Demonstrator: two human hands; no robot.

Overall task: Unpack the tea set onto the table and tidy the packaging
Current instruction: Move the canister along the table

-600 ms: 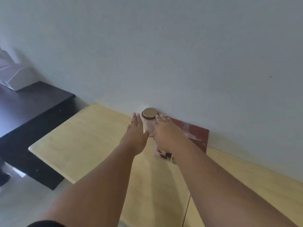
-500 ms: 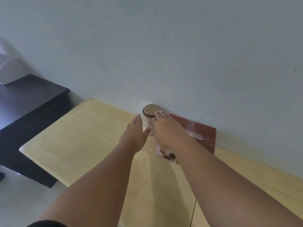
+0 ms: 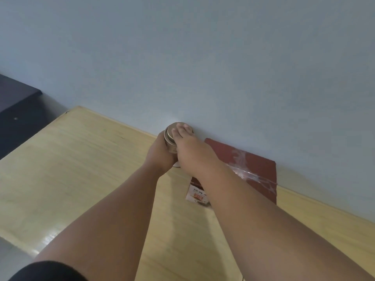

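We see a small round metal tin with a gold lid (image 3: pixel 170 136); our left hand (image 3: pixel 160 154) wraps its side, our right hand (image 3: pixel 191 148) presses fingers on its lid.

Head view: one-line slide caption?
Both hands, left hand and right hand, grip a gold-lidded tin beside a taped red box.

The tin (image 3: pixel 170 138) stands on the table (image 3: pixel 81 169) against the wall (image 3: pixel 203 57), box (image 3: pixel 243 165) right of it.

Plain pale blue-grey wall (image 3: pixel 203 57) fills the upper frame. Light wood tabletop (image 3: pixel 71 169) butts against it. Dark cabinet (image 3: pixel 16 110) at left, lower. Soft, even light.
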